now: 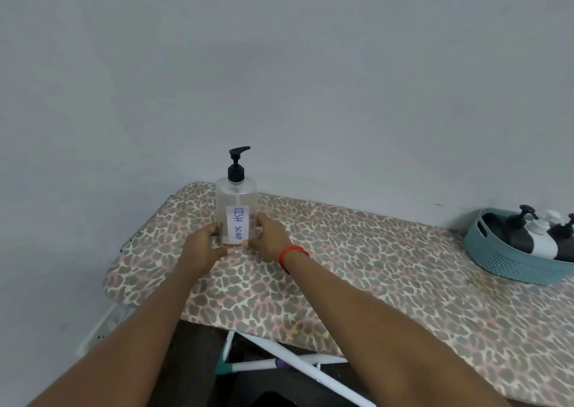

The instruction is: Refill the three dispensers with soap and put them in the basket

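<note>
Clear dish-soap dispenser (236,195) upright on the leopard-print ironing board (388,267).
We grip its lower sides with our left hand (202,242) and right hand (273,236), fingers curled round it, black pump (236,164) on top; the blue basket (509,267), holding other dispensers (540,242), sits well apart at the board's right end.

Both hands (237,243) around dish-soap dispenser (236,211)

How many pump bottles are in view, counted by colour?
Clear bottle: 1, on the patterned board
Black bottles: 2, in the basket
White bottle: 1, in the basket
Total: 4
</note>
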